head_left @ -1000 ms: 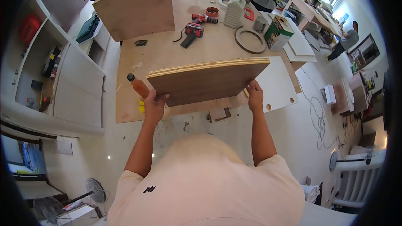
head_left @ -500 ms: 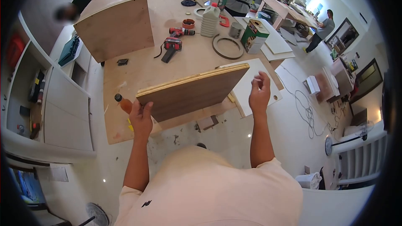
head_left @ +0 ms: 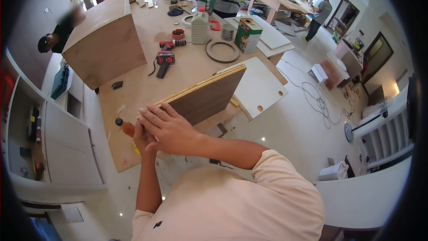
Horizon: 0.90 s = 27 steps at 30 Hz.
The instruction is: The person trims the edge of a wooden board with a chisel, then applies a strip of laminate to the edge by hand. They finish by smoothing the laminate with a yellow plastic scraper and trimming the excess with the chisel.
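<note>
A brown-faced plywood board (head_left: pixel 207 100) stands on its long edge near the front of the worktable, its layered edge facing up. At the board's left end my left hand (head_left: pixel 143 139) is closed on the corner, partly covered by the other hand. My right hand (head_left: pixel 171 130) reaches across and lies with fingers stretched out over the top edge at that same end, touching the board. Just left of my hands is a dark-capped bottle of orange liquid (head_left: pixel 128 128). A white panel with round holes (head_left: pixel 256 87) lies beyond the board's right end.
The worktable (head_left: pixel 129 73) carries a red cordless drill (head_left: pixel 171 43), a battery tool (head_left: pixel 165 58), a white jug (head_left: pixel 199 29), a ring (head_left: pixel 222 51), a green-white box (head_left: pixel 248 35) and a large wooden box (head_left: pixel 104 40). Other people stand around. Cables (head_left: pixel 318 102) lie on the right floor.
My right hand has moved left from beside the board's right end onto its left end, next to my left hand. The view has turned a little to the right.
</note>
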### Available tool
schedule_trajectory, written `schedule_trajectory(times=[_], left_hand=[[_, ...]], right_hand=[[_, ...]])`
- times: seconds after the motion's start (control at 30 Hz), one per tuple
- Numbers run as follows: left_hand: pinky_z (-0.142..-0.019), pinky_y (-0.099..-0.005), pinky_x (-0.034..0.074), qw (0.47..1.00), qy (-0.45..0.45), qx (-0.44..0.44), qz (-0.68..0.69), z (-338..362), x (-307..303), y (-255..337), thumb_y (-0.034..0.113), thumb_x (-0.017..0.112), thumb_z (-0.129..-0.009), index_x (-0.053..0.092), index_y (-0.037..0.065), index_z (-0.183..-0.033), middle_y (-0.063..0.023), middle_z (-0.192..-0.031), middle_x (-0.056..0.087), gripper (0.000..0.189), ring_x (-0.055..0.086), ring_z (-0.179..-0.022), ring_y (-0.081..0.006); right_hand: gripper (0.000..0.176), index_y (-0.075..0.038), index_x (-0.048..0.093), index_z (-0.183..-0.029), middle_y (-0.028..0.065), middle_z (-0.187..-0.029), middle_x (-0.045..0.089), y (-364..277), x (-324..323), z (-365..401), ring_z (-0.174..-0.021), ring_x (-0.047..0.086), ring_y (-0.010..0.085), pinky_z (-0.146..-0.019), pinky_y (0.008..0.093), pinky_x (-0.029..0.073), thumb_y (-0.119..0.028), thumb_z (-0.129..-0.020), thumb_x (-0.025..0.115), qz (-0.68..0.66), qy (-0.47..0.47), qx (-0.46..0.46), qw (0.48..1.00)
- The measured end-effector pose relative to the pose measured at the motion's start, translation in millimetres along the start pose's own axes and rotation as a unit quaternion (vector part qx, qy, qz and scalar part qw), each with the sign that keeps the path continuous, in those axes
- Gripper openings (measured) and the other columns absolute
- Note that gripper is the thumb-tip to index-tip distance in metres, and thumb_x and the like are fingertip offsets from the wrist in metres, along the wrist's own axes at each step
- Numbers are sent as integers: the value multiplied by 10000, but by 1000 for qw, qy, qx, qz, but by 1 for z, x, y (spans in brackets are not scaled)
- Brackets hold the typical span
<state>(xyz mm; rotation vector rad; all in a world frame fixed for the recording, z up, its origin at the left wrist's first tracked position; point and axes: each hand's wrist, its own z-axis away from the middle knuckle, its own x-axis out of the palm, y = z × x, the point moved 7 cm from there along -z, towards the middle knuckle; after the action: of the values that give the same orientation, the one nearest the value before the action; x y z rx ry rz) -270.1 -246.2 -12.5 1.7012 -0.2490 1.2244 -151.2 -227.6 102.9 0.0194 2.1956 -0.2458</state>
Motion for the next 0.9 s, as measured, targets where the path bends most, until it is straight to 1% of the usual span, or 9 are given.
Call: schedule_trajectory(times=[0.07,0.17,0.23,0.37,0.47,0.57,0.67,0.77,0.9], left_hand=[[-942,-271,453,981,-29,72,-176,1,-7,6,7,554,-965,543,-17,-1235,-74,-1143,624,271,579,-1055,-134],[-925,-268,446,884,-70,175,-427,7,-9,11,11,582,-954,540,-19,-1244,-74,-1148,622,295,580,-1035,-135],[-890,-256,438,877,-58,190,-437,9,-8,13,25,599,-951,560,-26,-1202,-55,-1073,634,258,573,-975,-120],[-868,-230,438,869,-41,202,-450,13,-3,15,29,604,-952,570,-46,-1157,-67,-1054,653,221,579,-949,-100],[-867,-229,437,870,-36,196,-451,14,1,16,40,611,-954,571,-42,-1160,-59,-1036,656,225,576,-946,-93],[-864,-225,434,873,-38,202,-442,10,-8,14,42,612,-953,572,-38,-1163,-56,-1042,656,228,577,-946,-91],[-856,-220,431,872,-29,207,-443,10,-8,14,40,618,-949,571,-37,-1164,-49,-1029,650,233,572,-934,-89],[-861,-240,428,873,-26,196,-446,10,-8,15,74,634,-950,574,-10,-1138,-20,-1027,621,214,550,-938,-92],[-870,-239,428,876,-34,191,-441,10,-12,13,65,633,-947,577,-3,-1155,-20,-1036,622,226,551,-951,-95]], right_hand=[[773,0,481,-1373,157,-1467,446,12,-9,9,-1390,379,309,-1160,496,234,-540,-838,625,15,-1,12,1000],[708,-16,535,-1325,147,-1418,499,42,-35,27,-1349,432,311,-1142,493,267,-507,-829,657,47,10,36,998],[643,-23,577,-1284,150,-1356,554,68,-57,42,-1314,467,312,-1130,490,285,-475,-836,663,76,20,36,996],[294,-57,702,-1064,98,-1150,657,162,-125,72,-1136,569,293,-1021,443,387,-257,-849,714,45,145,210,966],[218,-76,721,-1018,70,-1144,661,205,-143,75,-1132,571,264,-1009,418,379,-241,-884,672,26,63,252,965],[203,-88,724,-1013,40,-1123,665,210,-135,64,-1111,575,236,-1005,388,357,-237,-898,648,12,-28,228,973],[233,-48,715,-1017,66,-1086,669,211,-125,50,-1074,593,251,-954,379,417,-237,-904,642,-8,-108,216,970],[244,-37,708,-1001,91,-984,679,217,-119,42,-972,626,260,-875,356,454,-253,-916,632,-64,-165,250,952],[252,-35,703,-978,119,-893,674,238,-109,45,-867,634,262,-792,349,478,-263,-933,605,-115,-165,287,937]])
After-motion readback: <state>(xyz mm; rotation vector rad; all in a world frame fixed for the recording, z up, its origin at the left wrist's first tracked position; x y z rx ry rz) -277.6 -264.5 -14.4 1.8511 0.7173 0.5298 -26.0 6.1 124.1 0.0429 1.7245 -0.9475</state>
